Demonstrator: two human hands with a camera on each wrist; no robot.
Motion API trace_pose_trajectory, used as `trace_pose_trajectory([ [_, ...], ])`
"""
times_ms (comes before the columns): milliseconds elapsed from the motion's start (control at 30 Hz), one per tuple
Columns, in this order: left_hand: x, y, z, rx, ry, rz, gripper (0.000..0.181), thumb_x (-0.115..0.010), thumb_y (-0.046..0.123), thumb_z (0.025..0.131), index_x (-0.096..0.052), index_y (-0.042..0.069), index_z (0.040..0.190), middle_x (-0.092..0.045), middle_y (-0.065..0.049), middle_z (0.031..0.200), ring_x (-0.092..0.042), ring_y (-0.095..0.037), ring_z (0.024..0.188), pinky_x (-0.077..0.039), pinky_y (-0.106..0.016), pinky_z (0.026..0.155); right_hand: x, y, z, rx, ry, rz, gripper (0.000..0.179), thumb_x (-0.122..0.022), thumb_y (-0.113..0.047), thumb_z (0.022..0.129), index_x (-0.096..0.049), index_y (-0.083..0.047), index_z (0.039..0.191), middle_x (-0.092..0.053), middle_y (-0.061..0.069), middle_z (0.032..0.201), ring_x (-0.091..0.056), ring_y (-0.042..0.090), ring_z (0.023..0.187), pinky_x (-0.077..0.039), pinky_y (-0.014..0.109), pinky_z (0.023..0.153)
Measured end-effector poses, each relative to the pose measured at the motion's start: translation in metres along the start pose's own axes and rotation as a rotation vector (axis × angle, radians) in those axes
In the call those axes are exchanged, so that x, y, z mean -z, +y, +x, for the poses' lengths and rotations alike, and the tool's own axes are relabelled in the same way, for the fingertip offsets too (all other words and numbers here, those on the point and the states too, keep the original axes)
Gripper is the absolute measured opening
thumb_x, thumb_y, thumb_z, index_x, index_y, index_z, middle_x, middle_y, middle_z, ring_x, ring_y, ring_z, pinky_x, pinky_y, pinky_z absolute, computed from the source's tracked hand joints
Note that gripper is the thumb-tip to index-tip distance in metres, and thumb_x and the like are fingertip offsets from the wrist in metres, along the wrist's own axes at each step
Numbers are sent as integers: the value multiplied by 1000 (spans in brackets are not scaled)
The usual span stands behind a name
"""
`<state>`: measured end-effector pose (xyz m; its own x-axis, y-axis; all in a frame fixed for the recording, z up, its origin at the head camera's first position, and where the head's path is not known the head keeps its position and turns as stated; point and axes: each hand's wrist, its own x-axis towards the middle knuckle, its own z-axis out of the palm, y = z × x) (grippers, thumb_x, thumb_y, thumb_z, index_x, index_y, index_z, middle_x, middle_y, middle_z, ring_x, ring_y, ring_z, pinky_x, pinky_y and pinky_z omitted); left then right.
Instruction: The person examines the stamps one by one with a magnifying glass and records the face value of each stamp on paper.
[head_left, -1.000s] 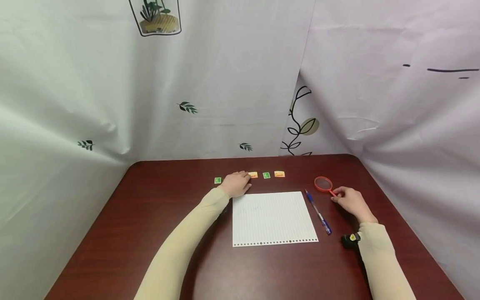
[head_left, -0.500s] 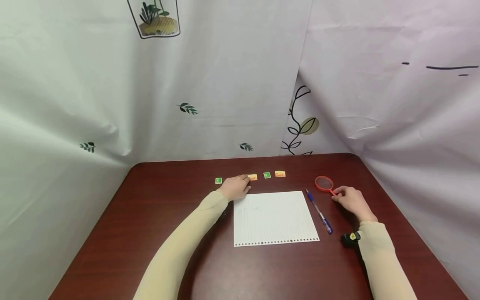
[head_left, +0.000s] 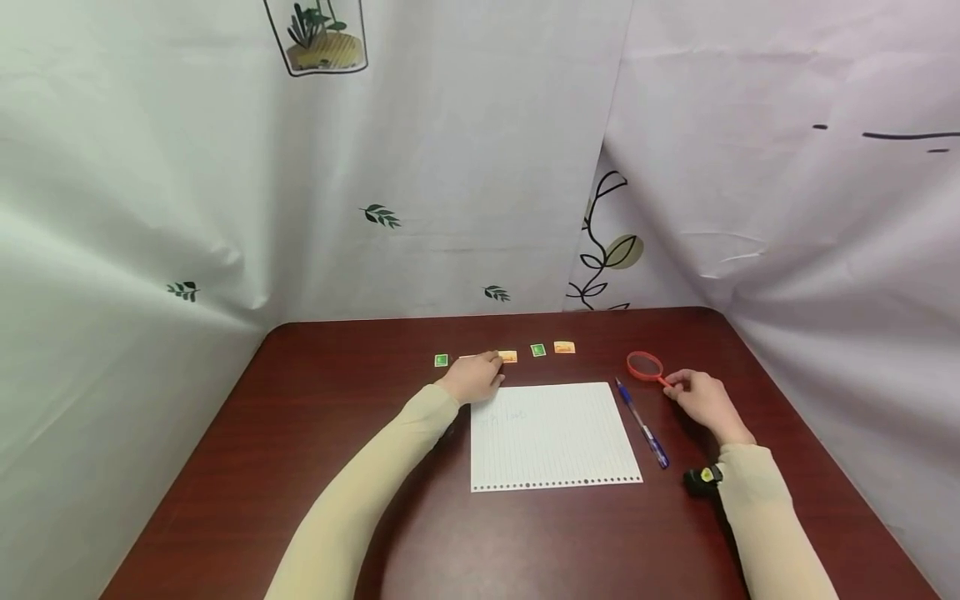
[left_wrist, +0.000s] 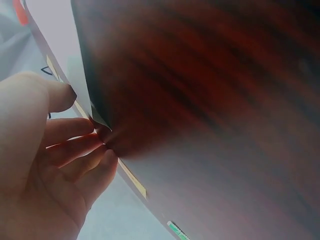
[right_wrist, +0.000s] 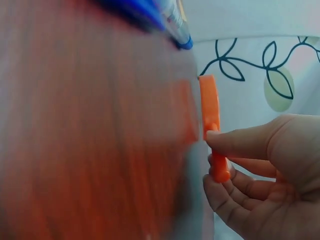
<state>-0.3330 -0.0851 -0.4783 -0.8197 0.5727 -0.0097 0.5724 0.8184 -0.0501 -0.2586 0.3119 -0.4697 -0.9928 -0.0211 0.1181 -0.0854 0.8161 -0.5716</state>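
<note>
In the head view my left hand reaches over the top left corner of a lined sheet of paper. Its fingertips rest at an orange stamp-like slip; the left wrist view shows the fingers extended and the thumb apart. Another pale slip is mostly hidden behind this hand. My right hand pinches the handle of a red-rimmed magnifying glass between thumb and fingers. In the right wrist view the orange-red handle lies between them, with the lens seen edge-on.
Green stamps and another orange slip lie in a row along the far side of the table. A blue pen lies right of the paper. Faint handwriting shows on the sheet. A white printed curtain hangs behind.
My left hand has drawn slightly nearer, and the orange slip under its fingertips now sits a little below its neighbours. The magnifying glass in my right hand has shifted slightly left.
</note>
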Motion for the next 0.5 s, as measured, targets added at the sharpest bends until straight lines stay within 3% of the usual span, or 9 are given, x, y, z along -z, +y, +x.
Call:
trace_pose_trajectory([
  [233, 0, 1, 0, 0, 2, 2, 41, -51, 29, 106, -61, 1, 135, -57, -14, 142, -58, -25, 127, -50, -37, 101, -9, -21, 13, 32, 91, 41, 19, -66, -8, 96, -68, 8, 106, -62, 11, 83, -52, 20, 70, -41, 34, 63],
  [500, 1, 2, 0, -1, 7, -7, 40, -52, 27, 106, -61, 1, 135, -58, -15, 141, -60, -26, 125, -50, -37, 100, -26, -63, 34, 76, 142, 108, 17, -68, -8, 96, -69, 5, 108, -62, 13, 88, -53, 23, 76, -42, 34, 66],
])
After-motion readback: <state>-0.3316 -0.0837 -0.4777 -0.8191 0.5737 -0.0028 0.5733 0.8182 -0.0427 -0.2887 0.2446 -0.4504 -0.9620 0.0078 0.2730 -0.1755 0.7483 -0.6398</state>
